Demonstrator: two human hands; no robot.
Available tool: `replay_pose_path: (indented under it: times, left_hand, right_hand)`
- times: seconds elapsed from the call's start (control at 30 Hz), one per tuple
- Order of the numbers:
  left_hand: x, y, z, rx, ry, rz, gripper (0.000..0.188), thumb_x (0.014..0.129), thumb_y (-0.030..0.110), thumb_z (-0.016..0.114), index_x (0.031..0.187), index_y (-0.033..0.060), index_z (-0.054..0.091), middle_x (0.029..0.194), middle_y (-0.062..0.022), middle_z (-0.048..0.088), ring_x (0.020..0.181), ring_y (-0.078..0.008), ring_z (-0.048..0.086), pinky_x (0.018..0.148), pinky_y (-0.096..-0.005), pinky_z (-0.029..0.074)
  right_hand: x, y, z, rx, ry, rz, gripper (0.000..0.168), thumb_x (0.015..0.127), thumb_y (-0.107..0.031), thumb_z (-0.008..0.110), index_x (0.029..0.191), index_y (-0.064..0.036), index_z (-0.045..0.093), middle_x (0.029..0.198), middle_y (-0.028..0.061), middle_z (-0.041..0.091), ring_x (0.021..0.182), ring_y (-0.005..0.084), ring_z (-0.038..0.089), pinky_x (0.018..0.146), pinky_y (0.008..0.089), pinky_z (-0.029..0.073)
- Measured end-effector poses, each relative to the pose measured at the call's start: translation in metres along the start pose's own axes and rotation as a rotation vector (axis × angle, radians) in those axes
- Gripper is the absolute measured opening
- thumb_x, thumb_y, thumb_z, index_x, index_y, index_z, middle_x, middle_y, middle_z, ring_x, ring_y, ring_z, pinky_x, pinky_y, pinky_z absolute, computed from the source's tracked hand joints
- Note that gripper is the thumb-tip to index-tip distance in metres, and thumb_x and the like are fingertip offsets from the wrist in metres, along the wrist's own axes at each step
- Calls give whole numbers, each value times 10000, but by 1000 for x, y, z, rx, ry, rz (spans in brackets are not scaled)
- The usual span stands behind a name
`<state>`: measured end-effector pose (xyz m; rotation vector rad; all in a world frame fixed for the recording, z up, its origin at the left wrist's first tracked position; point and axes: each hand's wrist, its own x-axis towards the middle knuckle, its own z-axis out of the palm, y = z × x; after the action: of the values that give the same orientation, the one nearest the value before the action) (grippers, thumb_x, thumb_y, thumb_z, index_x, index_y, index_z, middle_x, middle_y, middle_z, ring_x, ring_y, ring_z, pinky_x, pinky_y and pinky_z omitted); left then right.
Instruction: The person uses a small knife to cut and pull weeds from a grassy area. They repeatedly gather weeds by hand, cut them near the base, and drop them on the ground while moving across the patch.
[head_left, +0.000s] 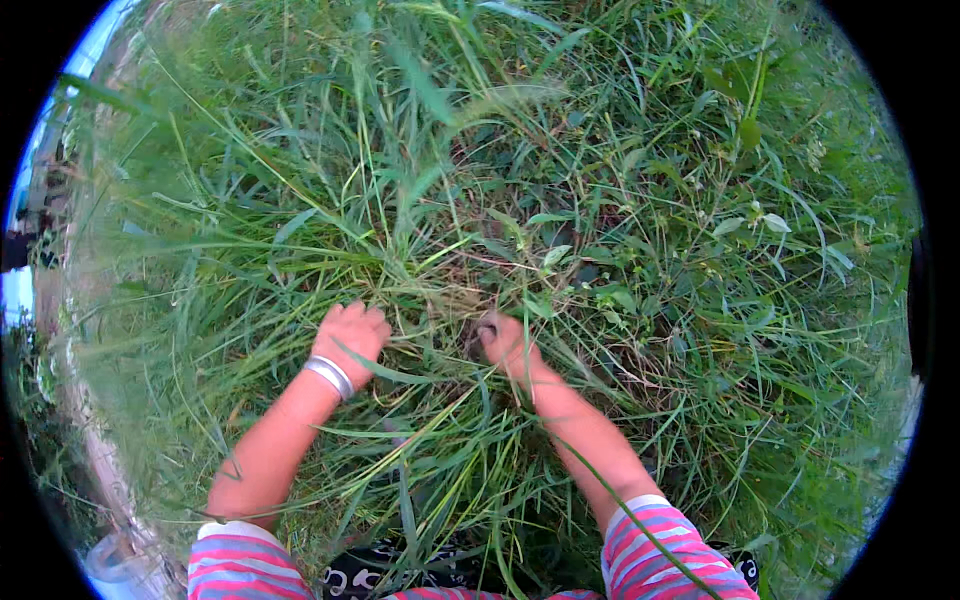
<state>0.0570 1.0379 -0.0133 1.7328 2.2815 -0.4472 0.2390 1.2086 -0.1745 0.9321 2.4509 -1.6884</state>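
My left hand (351, 334), with a silvery band (330, 376) around its wrist, is back up among long green grass blades (300, 259). Its fingers are curled down and their tips are hidden, so I cannot tell whether they grip any grass. To its right, my right hand (510, 345) is curled low in the grass near dry, straw-coloured stems (450, 304). Something small and dark shows by its fingers, too blurred to name. A tuft of long grass (457, 442) leans between my forearms.
Broad-leaved weeds (600, 255) grow thickly to the right of centre. Tall blades (405, 97) rise close to the view ahead. A pale strip of ground (97, 442) runs along the far left, with a clear round container (112, 559) near its lower end. Dark patterned cloth (375, 570) shows below me.
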Motion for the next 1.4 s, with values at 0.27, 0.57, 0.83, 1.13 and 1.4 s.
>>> replay_pose_path:
  times: [0.27,0.57,0.83,1.13,1.4]
  left_hand:
    - [13,-17,-49,-110,245,321,54,722,133,568,772,118,579,830,-59,557,916,-252,530,798,-413,398]
    - [-30,-150,-85,110,368,-64,145,708,58,581,851,47,557,852,-137,554,830,-367,542,718,-479,452]
    - [23,-50,-63,112,79,114,229,688,74,589,914,92,622,909,-103,608,906,-281,583,813,-399,468]
    - [95,-8,48,220,226,123,316,813,183,518,1099,117,637,1104,-13,584,1044,-186,501,883,-358,404]
    - [94,5,61,308,-68,-34,203,828,229,526,889,157,706,905,-17,649,972,-205,542,846,-348,389]
  right_hand:
    - [5,5,-48,333,62,293,349,959,-263,506,1201,-30,601,938,91,659,707,129,574,594,299,471]
    - [-2,13,-45,313,-1,270,387,976,-324,483,1243,-56,569,766,14,581,616,81,488,543,252,415]
    - [-1,-33,-3,-17,177,151,288,943,-267,503,1156,-81,560,1038,184,635,991,326,621,867,399,476]
    - [17,-14,50,142,379,41,299,934,-234,476,1205,-116,523,891,235,649,784,432,637,680,491,492]
    - [22,-67,24,-29,145,289,221,875,-145,515,1076,-75,573,959,275,625,892,457,606,742,479,479]
